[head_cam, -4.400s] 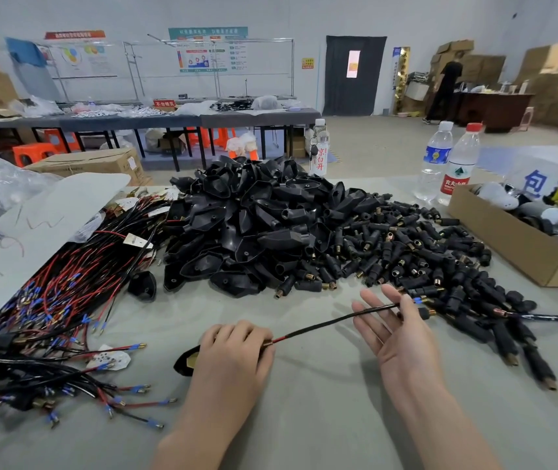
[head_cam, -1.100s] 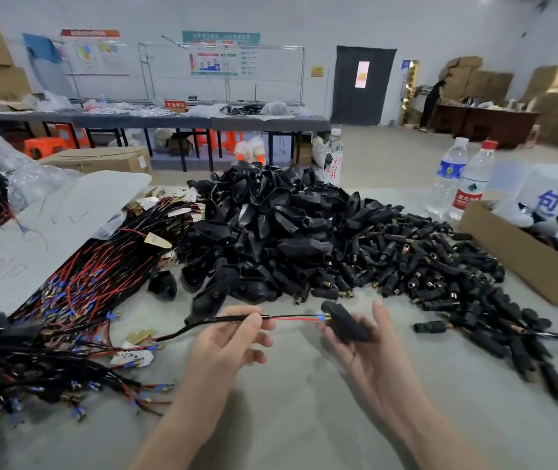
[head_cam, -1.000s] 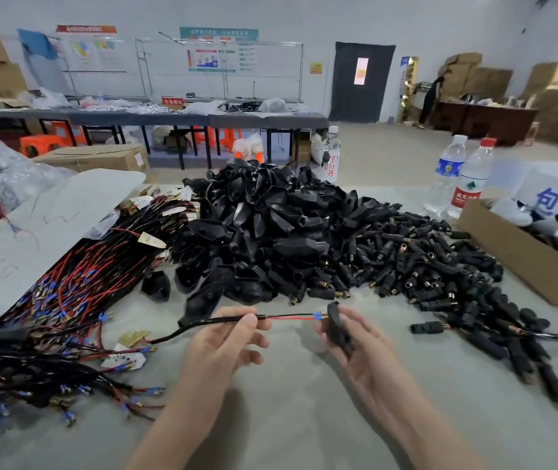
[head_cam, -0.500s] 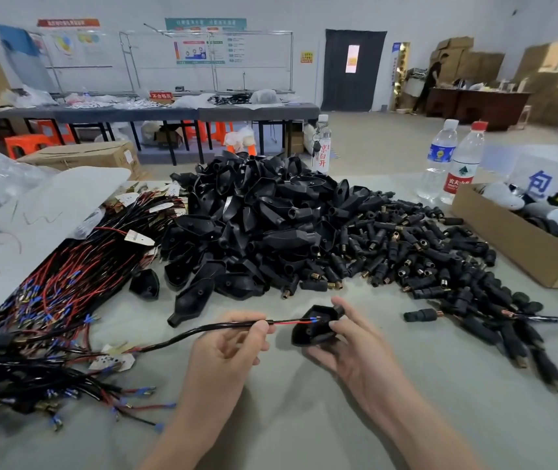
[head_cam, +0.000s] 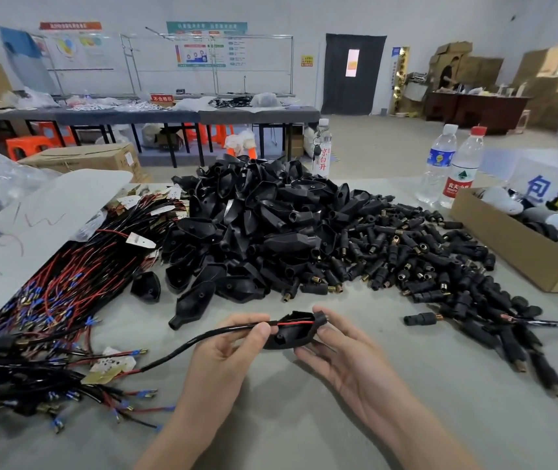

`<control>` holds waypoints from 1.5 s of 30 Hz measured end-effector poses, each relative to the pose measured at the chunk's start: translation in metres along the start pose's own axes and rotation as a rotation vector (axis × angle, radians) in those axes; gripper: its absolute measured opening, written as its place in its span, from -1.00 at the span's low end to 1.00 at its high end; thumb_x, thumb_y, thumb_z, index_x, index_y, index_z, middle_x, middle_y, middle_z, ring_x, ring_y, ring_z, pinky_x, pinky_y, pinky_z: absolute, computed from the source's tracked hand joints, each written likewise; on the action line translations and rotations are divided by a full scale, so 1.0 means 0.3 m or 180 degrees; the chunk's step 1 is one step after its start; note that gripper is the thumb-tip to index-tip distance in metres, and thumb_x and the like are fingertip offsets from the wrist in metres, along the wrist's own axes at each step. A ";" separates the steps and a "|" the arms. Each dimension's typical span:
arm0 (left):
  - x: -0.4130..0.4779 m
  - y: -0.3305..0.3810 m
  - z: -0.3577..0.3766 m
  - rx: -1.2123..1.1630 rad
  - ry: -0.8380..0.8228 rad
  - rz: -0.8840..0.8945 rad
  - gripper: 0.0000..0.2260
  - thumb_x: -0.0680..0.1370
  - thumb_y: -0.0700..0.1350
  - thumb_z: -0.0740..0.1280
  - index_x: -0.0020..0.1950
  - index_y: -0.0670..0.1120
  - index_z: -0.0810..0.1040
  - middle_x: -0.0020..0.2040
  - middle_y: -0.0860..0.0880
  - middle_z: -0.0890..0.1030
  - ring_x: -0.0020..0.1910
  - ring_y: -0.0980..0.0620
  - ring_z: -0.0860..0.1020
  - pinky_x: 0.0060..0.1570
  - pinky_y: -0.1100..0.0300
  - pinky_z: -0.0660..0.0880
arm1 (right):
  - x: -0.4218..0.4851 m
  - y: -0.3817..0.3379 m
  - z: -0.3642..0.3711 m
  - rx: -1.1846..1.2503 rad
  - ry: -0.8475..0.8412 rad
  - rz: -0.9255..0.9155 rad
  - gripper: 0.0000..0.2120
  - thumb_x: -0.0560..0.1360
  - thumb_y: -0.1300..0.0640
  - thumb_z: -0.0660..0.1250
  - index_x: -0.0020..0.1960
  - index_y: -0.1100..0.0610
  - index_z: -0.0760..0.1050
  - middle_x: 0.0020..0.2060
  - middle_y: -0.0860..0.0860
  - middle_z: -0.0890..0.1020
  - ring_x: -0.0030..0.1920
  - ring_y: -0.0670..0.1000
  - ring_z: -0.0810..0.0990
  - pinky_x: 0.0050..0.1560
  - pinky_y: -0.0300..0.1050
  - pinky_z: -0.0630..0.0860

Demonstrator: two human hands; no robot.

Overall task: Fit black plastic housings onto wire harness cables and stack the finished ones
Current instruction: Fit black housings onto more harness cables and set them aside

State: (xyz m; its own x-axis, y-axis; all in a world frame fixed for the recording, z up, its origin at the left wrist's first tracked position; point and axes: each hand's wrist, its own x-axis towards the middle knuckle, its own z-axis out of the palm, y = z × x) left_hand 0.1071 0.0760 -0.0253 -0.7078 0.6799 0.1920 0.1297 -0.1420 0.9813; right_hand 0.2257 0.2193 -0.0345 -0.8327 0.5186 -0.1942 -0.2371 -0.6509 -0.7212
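Two hands are working on one piece, just on the near side of the big heap of housings in the middle of the table. The right hand cradles a single black housing, with its fingers curled under the belly and its thumb hooked over the narrow neck end. The left hand pinches the cable between thumb and forefinger, right where the black sheath stops. From there a red wire runs along the open top of the shell toward the neck. The rest of the cable droops off toward the loose harness cables spread left of the heap.

From where I stand, the shell looks like a light, rigid moulding with a smooth skin. I would guess it wants a firm hold on its flanks, leaving the hollow side and the neck hole free. The cable looks limp over its length yet springy in the sheath. Held far back it would likely buckle rather than push, so a grip close to the stripped end seems right. The red wire looks thin, and I would not squeeze or kink it. Whether its tip has entered the neck I cannot tell, because the thumb hides that spot. Right of the heap lies a spread of small black connectors, touched by neither hand.
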 end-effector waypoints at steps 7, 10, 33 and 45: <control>0.014 -0.020 0.003 0.0130 0.0032 -0.0134 -0.89 0.55 -0.23 0.41 -0.02 -0.05 0.69 -0.04 -0.02 0.73 -0.03 0.10 0.68 -0.07 0.41 0.52 | -0.013 0.013 0.033 0.0208 -0.0359 0.0292 -0.72 0.54 0.21 0.34 0.21 0.30 0.57 0.12 0.26 0.66 0.17 0.27 0.65 -0.05 0.04 0.66; 0.010 -0.010 -0.002 0.0138 -0.0074 -0.0246 -0.87 0.57 -0.22 0.37 0.07 -0.07 0.65 -0.07 -0.06 0.74 -0.08 0.07 0.69 -0.11 0.36 0.55 | -0.010 0.018 0.034 0.0081 -0.0207 0.0211 -0.72 0.56 0.16 0.32 0.18 0.30 0.60 -0.04 0.21 0.70 0.13 0.28 0.67 -0.10 0.02 0.67; 0.050 -0.021 -0.033 -0.1979 0.0027 -0.1573 -0.72 0.58 -0.20 0.30 0.23 -0.33 0.54 0.14 -0.27 0.66 -0.02 -0.08 0.66 -0.13 0.16 0.52 | 0.006 -0.037 -0.010 -0.0419 0.0502 -0.0582 -0.79 0.64 0.16 0.22 0.05 0.20 0.61 -0.02 0.19 0.72 -0.09 0.14 0.74 -0.23 -0.08 0.66; 0.070 0.005 -0.114 -0.2581 0.0323 -0.1446 -0.68 0.49 -0.07 0.41 0.19 -0.19 0.64 0.13 -0.19 0.66 -0.18 0.03 0.61 -0.26 0.25 0.58 | 0.008 -0.104 -0.065 0.0106 0.0956 -0.0916 -0.81 0.69 0.15 0.15 0.05 0.16 0.52 -0.13 0.17 0.73 -0.09 0.13 0.75 -0.24 -0.12 0.67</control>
State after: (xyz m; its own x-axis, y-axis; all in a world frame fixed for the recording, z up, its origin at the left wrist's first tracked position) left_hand 0.0687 0.0653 -0.0203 -0.6339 0.7327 -0.2476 -0.6715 -0.3626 0.6462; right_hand 0.2409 0.2516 -0.0252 -0.5482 0.8174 -0.1767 -0.4591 -0.4708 -0.7534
